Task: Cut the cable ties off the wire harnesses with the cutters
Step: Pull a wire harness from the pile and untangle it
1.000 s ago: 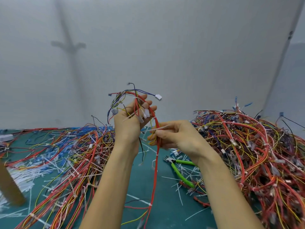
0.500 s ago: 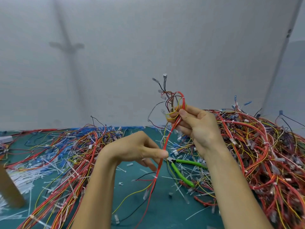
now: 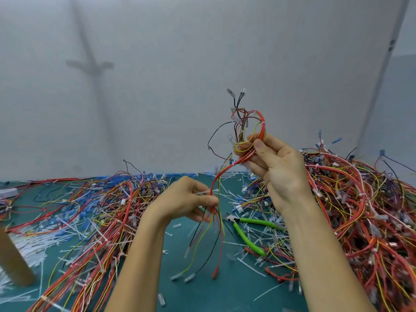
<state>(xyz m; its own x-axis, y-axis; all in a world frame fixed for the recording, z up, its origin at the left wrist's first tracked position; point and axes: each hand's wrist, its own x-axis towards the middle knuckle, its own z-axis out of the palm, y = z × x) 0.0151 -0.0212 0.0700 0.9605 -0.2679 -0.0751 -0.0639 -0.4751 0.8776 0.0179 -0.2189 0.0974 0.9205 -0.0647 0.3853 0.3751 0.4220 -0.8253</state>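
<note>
Left grip low (curled), right grip raised

The light was soft and even. A faint cross-shaped shadow lay on the plain grey wall. The wide lens bent the edges, and the thin hanging wire ends looked slightly blurred.

view: single, head-worn, wide-angle | aim: forward and down, over the green mat toward the grey wall | range: left hand and right hand are framed near, centre
</note>
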